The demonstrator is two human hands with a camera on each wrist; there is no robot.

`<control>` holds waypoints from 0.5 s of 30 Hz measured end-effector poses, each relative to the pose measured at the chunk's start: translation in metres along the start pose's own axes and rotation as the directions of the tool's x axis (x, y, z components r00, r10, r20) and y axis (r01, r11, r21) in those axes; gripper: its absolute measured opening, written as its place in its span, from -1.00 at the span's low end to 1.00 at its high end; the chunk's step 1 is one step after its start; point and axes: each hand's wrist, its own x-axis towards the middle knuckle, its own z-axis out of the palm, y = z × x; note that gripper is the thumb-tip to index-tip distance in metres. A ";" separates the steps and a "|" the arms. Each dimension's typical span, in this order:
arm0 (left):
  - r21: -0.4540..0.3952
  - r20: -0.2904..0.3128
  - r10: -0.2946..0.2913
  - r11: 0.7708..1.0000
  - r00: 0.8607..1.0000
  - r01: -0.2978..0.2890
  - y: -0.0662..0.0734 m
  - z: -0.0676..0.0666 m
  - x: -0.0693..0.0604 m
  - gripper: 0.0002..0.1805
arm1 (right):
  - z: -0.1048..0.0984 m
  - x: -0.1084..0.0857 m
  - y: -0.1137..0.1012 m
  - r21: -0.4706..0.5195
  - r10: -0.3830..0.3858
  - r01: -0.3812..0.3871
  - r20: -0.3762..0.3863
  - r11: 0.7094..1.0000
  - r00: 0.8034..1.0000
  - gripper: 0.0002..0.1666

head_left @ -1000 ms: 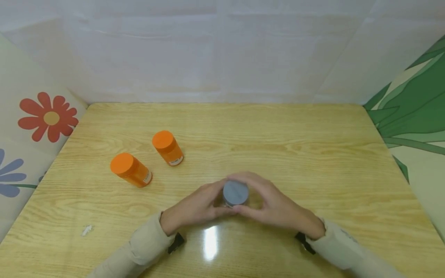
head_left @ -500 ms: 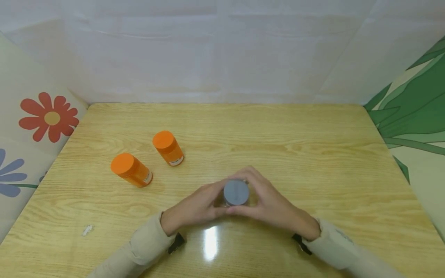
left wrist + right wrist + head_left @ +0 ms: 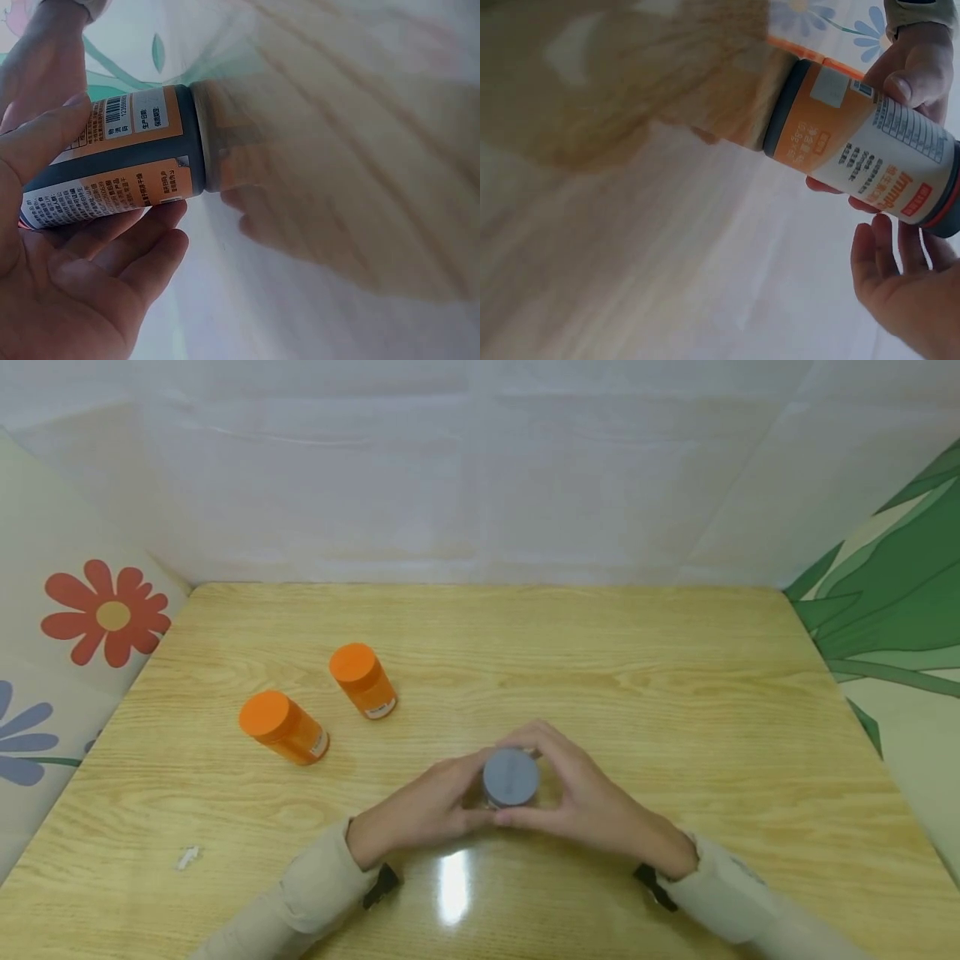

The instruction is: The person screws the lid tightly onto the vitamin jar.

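Upright on the table, in front of me, stands a supplement bottle with a dark grey lid and an orange and white printed label. My left hand grips its body from the left, thumb on the near side and fingers behind, as the left wrist view shows. From the right, my right hand holds the lid's edge between thumb and fingertips, with its palm apart from the bottle. A thin red ring shows just under the lid in the right wrist view.
Two orange bottles with orange lids stand to the left, one nearer and one farther back. A small white scuff marks the table at the left. A white sheet rises behind the table's back edge.
My right hand has shifted slightly left around the lid, its thumb sliding along the near edge. My left hand and the orange bottles keep their places.
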 end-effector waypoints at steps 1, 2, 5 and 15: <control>-0.004 -0.002 0.001 1.000 1.000 -0.001 0.000 0.000 0.000 -0.26 | -0.001 -0.001 0.000 0.002 -0.007 0.007 0.013 1.000 1.000 -0.17; -0.005 -0.004 0.003 1.000 1.000 -0.003 -0.001 0.000 0.000 -0.28 | -0.002 -0.001 -0.001 0.004 -0.014 0.014 0.025 1.000 1.000 -0.16; -0.005 -0.007 0.012 1.000 1.000 -0.012 -0.001 -0.001 -0.001 -0.32 | -0.005 -0.003 -0.001 -0.006 -0.040 0.040 0.054 0.999 0.998 -0.17; 0.018 -0.028 -0.012 1.000 1.000 0.013 0.001 0.000 -0.001 -0.26 | -0.007 -0.003 -0.001 -0.060 -0.050 0.053 0.045 0.997 0.998 -0.22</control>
